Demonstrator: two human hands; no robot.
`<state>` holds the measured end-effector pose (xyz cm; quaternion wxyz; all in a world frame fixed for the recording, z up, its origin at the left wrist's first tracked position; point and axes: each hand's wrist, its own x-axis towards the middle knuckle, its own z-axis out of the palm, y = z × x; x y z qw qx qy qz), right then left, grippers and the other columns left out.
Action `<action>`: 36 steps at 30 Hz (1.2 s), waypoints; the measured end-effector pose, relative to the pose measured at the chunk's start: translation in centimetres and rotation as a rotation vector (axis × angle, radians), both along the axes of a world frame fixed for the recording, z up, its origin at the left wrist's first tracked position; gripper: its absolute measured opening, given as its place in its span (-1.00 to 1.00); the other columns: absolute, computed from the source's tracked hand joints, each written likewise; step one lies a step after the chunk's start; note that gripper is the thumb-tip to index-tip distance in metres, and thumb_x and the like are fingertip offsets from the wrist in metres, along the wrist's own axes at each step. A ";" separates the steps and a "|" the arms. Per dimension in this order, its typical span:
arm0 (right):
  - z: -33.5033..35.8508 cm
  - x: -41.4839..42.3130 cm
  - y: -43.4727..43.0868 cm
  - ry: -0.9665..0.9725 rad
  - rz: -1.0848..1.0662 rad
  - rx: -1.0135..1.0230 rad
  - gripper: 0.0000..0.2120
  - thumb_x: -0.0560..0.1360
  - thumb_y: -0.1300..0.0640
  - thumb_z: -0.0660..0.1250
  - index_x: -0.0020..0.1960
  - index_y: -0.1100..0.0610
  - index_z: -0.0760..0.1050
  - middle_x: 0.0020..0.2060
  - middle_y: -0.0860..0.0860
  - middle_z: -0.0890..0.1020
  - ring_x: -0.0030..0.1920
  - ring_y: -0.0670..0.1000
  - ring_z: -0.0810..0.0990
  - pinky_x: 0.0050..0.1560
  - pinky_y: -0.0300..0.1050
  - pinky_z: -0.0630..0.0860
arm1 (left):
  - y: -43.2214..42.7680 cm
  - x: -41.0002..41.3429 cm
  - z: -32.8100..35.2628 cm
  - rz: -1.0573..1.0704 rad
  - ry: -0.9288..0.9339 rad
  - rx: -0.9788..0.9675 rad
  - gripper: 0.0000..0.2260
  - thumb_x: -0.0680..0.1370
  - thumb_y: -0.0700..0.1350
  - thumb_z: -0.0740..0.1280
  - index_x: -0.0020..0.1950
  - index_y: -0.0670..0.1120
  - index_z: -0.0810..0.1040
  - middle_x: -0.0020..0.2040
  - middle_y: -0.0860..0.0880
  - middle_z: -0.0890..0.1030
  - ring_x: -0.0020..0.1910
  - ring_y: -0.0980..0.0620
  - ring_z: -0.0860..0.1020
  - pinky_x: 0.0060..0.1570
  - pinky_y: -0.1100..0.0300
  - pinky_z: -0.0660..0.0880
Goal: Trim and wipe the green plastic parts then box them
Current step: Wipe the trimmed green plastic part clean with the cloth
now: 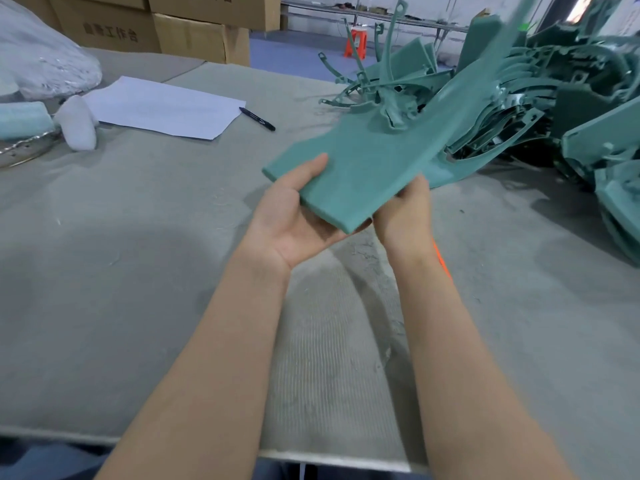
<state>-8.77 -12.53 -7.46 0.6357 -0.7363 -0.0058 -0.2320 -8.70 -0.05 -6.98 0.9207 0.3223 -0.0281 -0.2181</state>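
Left hand (294, 216) cupped under near end of green panel (363, 168), thumb over edge, right hand (405, 209) holding its side, fingers hidden, panel above worktop (138, 237), long axis rising far-right, far end blurred, cut off

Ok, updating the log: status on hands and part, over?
Left hand under green part, thumb on its edge. Right hand grips its right side. Part held above table. Pile of green parts beyond, not obstructing.

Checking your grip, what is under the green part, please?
Under the green part, the left hand supports its near corner and the right hand its edge; fingers beneath are covered.
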 end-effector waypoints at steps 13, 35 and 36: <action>0.0 -1.9 4.9 -0.156 0.184 -0.662 -0.64 0.64 0.21 0.13 0.40 0.29 0.39 0.41 0.24 0.39 0.47 0.13 0.29 0.49 -0.14 0.07 | -0.5 -0.1 0.4 0.300 -0.089 0.145 -0.58 0.66 0.13 0.02 -0.04 -0.09 0.55 -0.20 0.01 0.66 -0.17 0.12 0.64 -0.11 0.30 0.58; -1.0 0.6 1.5 -0.282 -0.205 -0.497 -0.69 0.61 0.29 0.16 0.31 0.29 0.49 0.34 0.18 0.49 0.39 0.12 0.41 0.41 -0.26 0.20 | -1.9 -0.5 0.5 0.193 -0.124 0.182 -0.67 0.65 0.10 0.08 0.19 -0.03 0.55 0.02 0.03 0.68 0.00 0.10 0.64 -0.05 0.16 0.57; -1.1 0.7 0.8 -0.252 -0.271 -0.455 -0.71 0.61 0.29 0.17 0.29 0.28 0.51 0.30 0.18 0.52 0.35 0.12 0.44 0.37 -0.29 0.22 | -1.5 -0.3 0.5 0.206 -0.127 0.156 -0.67 0.65 0.10 0.09 0.18 -0.05 0.54 0.03 0.01 0.68 0.01 0.07 0.64 -0.03 0.13 0.58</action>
